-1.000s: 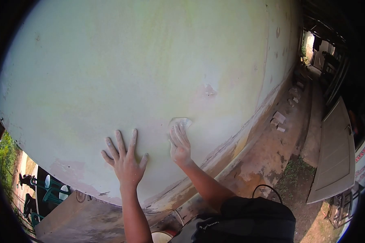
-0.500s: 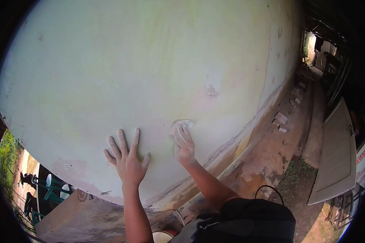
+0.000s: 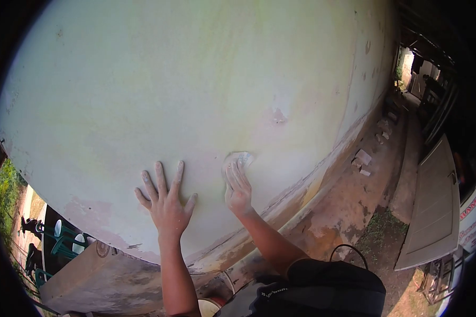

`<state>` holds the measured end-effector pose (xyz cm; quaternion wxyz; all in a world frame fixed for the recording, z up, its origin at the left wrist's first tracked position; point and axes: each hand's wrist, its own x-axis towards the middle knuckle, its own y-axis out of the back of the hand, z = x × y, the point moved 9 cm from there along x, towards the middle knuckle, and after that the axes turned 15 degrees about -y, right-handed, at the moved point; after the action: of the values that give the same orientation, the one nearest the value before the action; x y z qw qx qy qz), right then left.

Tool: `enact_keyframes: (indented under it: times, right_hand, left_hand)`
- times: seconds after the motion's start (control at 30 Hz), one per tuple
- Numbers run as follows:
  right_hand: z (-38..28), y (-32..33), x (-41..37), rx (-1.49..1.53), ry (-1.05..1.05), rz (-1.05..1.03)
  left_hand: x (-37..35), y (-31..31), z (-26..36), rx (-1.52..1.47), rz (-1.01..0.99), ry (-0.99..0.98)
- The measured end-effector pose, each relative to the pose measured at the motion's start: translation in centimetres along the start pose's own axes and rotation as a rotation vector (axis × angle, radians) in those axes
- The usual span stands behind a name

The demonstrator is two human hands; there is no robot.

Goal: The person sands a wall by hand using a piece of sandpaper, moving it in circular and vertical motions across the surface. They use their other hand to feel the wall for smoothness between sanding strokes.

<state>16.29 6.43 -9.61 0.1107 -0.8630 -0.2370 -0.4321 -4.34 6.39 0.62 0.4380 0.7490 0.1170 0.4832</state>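
A pale greenish wall [image 3: 195,95] fills most of the view, with a small chipped patch [image 3: 278,116] right of the middle. My left hand [image 3: 170,206] lies flat against its lower part, fingers spread, holding nothing. To the right of it, my right hand [image 3: 239,187] presses a thin whitish sheet [image 3: 242,157] to the wall; the sheet's edge shows past the fingertips. Pale dust coats the fingers of both hands.
A loose door panel [image 3: 431,206] leans at the right. White broken blocks [image 3: 363,157] lie on the ground along the wall's base. Green chairs [image 3: 63,240] stand at the lower left. A bucket [image 3: 209,306] is partly visible below my arms.
My right hand and the sheet have shifted slightly upward and left on the wall. My left hand stays spread on the wall. The view has tilted a little.
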Motion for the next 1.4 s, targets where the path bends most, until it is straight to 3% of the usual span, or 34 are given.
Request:
enact_keyframes:
  times: [0.07, 0.13, 0.2, 0.27, 0.33, 0.5, 0.6, 0.73, 0.83, 0.97, 1.07, 1.2, 1.27, 1.4]
  right_hand:
    - [0.9, 0.8, 1.6, -0.065, 0.160, 0.017]
    - [0.0, 2.7, 8.2, -0.072, 0.091, 0.114]
    - [-1.1, 4.7, 15.3, -0.036, -0.134, 0.186]
    - [-2.7, 5.2, 18.1, 0.019, -0.188, 0.195]
    - [-2.9, 4.7, 16.8, 0.066, -0.199, 0.200]
    - [-0.3, 0.1, -0.3, -0.075, 0.081, -0.043]
    - [1.4, 1.6, 3.3, -0.164, 0.290, -0.031]
    - [-1.1, 5.4, 17.5, -0.065, -0.127, 0.208]
    - [-3.0, 4.7, 17.7, -0.036, -0.148, 0.259]
    - [-2.8, 0.9, 3.4, -0.001, 0.040, 0.046]
    - [0.4, 0.8, 1.2, -0.108, 0.184, -0.071]
    - [0.3, 5.3, 16.5, -0.067, -0.200, 0.203]
    - [-0.2, 6.8, 21.5, 0.054, -0.353, 0.176]
    - [-1.5, 4.1, 14.9, 0.046, -0.171, 0.174]
  left_hand:
    - [0.0, -0.1, 0.1, 0.020, 0.036, -0.053]
    - [0.2, 0.1, -0.1, 0.014, 0.024, -0.041]
    - [-0.1, -0.4, 0.1, -0.007, -0.006, -0.017]
    - [0.0, 0.0, 0.3, 0.025, 0.059, -0.042]
    - [-0.2, -0.1, 0.3, 0.021, 0.045, -0.036]
    - [-0.2, -0.1, 0.2, 0.019, 0.036, -0.023]
    - [0.1, -0.2, 0.0, 0.014, 0.032, -0.028]
    - [-0.1, -0.3, 0.0, 0.004, 0.041, -0.026]
    - [-0.1, -0.1, 0.2, 0.019, 0.069, -0.043]
    - [0.0, -0.1, 0.1, -0.008, 0.061, -0.025]
    - [-0.1, -0.1, 0.1, -0.006, 0.064, -0.033]
    - [-0.1, -0.3, 0.0, -0.023, 0.041, -0.014]
    - [0.0, 0.0, 0.1, -0.009, 0.067, -0.033]
    - [0.0, 0.1, 0.3, -0.004, 0.072, -0.034]
